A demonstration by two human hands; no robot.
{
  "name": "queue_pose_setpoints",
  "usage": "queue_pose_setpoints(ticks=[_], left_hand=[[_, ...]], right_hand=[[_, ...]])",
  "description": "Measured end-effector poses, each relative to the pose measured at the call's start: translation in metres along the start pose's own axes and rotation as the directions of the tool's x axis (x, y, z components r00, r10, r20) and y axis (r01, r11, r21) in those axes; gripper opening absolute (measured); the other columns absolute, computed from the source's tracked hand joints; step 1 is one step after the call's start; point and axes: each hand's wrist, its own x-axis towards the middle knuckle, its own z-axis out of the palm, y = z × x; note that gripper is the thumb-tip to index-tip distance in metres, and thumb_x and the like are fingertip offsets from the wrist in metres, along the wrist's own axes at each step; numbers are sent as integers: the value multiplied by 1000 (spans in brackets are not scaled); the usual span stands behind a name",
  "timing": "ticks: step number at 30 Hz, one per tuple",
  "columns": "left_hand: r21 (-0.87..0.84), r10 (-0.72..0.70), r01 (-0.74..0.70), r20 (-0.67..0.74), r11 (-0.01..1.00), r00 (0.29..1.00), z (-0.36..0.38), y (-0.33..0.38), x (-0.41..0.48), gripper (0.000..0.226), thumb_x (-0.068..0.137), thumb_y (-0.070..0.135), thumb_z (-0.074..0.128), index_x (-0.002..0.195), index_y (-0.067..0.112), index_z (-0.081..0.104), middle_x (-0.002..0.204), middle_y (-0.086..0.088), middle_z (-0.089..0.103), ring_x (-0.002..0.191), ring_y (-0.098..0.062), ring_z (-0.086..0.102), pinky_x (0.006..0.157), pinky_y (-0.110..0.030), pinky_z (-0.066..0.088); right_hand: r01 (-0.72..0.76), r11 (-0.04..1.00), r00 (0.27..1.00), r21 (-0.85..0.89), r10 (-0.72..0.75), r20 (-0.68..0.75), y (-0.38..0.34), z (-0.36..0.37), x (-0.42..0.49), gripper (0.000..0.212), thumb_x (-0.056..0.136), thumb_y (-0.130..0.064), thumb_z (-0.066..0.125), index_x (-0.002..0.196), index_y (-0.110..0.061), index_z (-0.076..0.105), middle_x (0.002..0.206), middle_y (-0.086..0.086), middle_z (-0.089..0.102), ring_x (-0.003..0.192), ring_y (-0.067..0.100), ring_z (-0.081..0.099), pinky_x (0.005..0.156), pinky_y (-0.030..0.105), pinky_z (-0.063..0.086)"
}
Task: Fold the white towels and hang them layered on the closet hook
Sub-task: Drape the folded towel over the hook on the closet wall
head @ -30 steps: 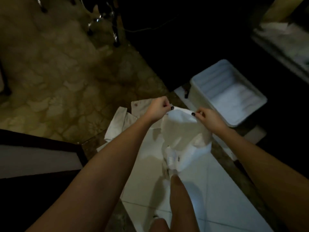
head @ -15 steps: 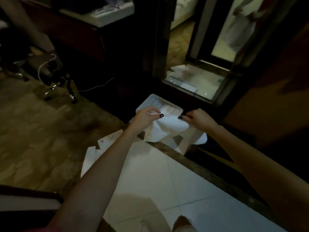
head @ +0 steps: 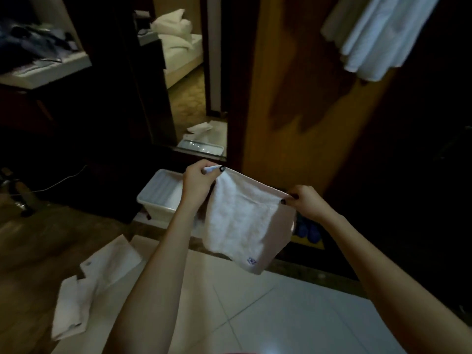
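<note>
You are holding the white towel point(head: 242, 221) up in the air, over the far edge of the tiled floor point(head: 268, 315) where the pale tile is meeting the dark closet threshold. Your left grip point(head: 201, 183) is pinching one top corner and your right grip point(head: 306, 204) is pinching the other. Both are grasping the towel, and the top hem is running taut between them, sloping down toward your right. The cloth looks doubled already, with a small blue mark near its lower corner.

To fold it well, you should be levelling the hem first, then checking that the hanging edges are lining up before bringing the corners together.

For room, the white bin point(head: 162, 192) is sitting on the floor just beyond your left wrist. A second towel point(head: 94, 282) is lying at the near left edge of the tile. The wooden closet panel point(head: 293, 98) is standing close behind the towel. What appear to be hanging towels point(head: 378, 37) are showing at the upper right, though the hook itself is hidden. The open space is lying up and to the right, between the panel and those cloths.
</note>
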Motion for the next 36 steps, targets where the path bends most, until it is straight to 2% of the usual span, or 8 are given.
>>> queue_pose_setpoints(ticks=[8, 13, 16, 19, 21, 25, 27, 36], left_hand=[[66, 37, -37, 6, 997, 999, 93, 10, -29, 11, 91, 11, 64, 97, 9, 73, 92, -5, 72, 94, -23, 67, 87, -44, 55], [144, 38, -29, -61, 989, 997, 147, 20, -42, 8, 89, 16, 67, 91, 18, 74, 84, 4, 70, 85, -14, 65, 66, -20, 46], [41, -14, 13, 8, 999, 1000, 172, 30, -51, 16, 89, 5, 64, 97, 13, 75, 92, -4, 73, 85, -13, 68, 72, -20, 53], [-129, -6, 18, 93, 991, 996, 191, 42, -68, 22, 90, 0, 63, 97, 19, 72, 95, -6, 70, 91, -16, 69, 75, -24, 57], [-214, 31, 2, 150, 977, 988, 202, 48, -81, 29, 91, -1, 62, 97, 27, 69, 93, -4, 68, 86, -11, 69, 70, -17, 55], [-279, 78, 0, 269, 960, 960, 216, 57, -101, 28, 91, -4, 61, 94, 22, 73, 89, 11, 74, 79, -6, 71, 72, -18, 55], [-282, 86, 7, 316, 959, 945, 219, 62, -106, 24, 90, -4, 62, 94, 17, 73, 86, 15, 75, 77, -5, 71, 73, -17, 55], [-304, 213, -66, 482, 950, 850, 223, 84, -117, 17, 88, 7, 67, 99, 18, 73, 96, 12, 75, 94, -3, 69, 78, -15, 51]], right_hand=[[-168, 984, 968, 63, 177, -178, 94, -52, -61, 34, 99, -26, 54, 68, -16, 49, 66, 4, 52, 60, 21, 48, 54, 34, 32], [-199, 937, 918, 288, 282, -281, 119, -69, -85, 15, 94, -21, 63, 104, -12, 69, 101, -2, 65, 92, 15, 61, 71, 28, 49], [-122, 822, 897, 556, 332, -293, 120, -72, -103, 30, 92, -9, 64, 121, -20, 66, 106, -13, 62, 92, 4, 61, 72, 19, 53], [-26, 619, 906, 785, 346, -242, 117, -73, -124, 27, 91, 0, 62, 111, -16, 70, 83, -7, 71, 68, 9, 68, 61, 25, 57], [7, 588, 915, 809, 323, -243, 115, -73, -138, 17, 92, -1, 62, 102, -9, 74, 68, -2, 69, 59, 10, 64, 58, 25, 55], [1, 543, 961, 839, 231, -150, 109, -79, -157, 16, 87, 1, 68, 99, -8, 72, 78, 15, 70, 80, 16, 70, 77, 23, 57], [3, 550, 968, 835, 207, -140, 105, -83, -162, 21, 82, 2, 72, 102, -6, 70, 81, 15, 74, 84, 18, 72, 83, 23, 57], [185, 702, 845, 688, 244, -476, 84, -87, -163, 14, 82, -10, 76, 72, -13, 67, 59, 1, 64, 60, 8, 63, 62, 17, 51]])
